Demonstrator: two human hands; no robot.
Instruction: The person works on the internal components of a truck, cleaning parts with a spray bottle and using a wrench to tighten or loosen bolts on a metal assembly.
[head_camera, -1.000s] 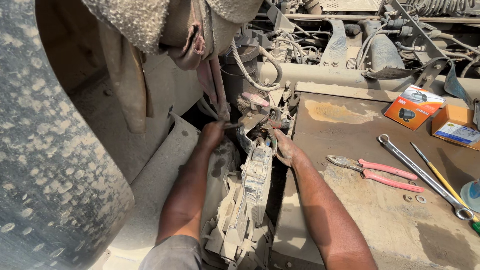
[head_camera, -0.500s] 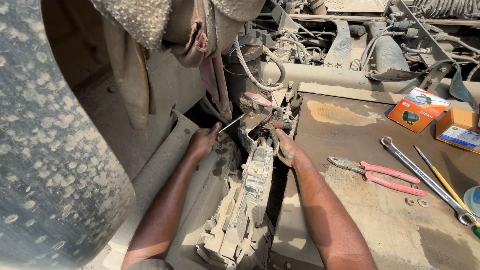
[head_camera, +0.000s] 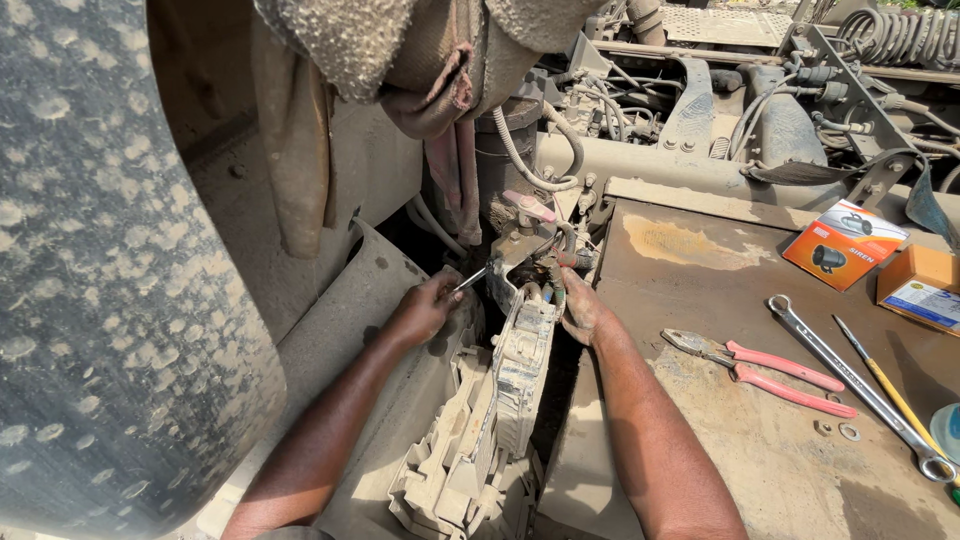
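My left hand (head_camera: 428, 306) grips a thin metal tool (head_camera: 474, 279) whose tip points right at a dusty metal fitting (head_camera: 528, 262) in the gap beside the truck's flat metal deck (head_camera: 700, 290). My right hand (head_camera: 582, 308) reaches in from the deck side, its fingers closed on a part of the same fitting; what exactly it holds is hidden. Below both hands a dust-caked grey plastic block (head_camera: 520, 370) stands on edge in the gap.
A huge dusty tyre (head_camera: 110, 300) fills the left. On the deck lie pink-handled pliers (head_camera: 770, 362), a long spanner (head_camera: 850, 385), a yellow screwdriver (head_camera: 890, 388), small washers (head_camera: 835, 430) and two orange boxes (head_camera: 845, 245) (head_camera: 922, 288). Hoses and pipes crowd the back.
The view has shifted a little to the left and closer. My left hand has drawn back slightly with the thin tool, which now shows more plainly. My right hand stays on the fitting.
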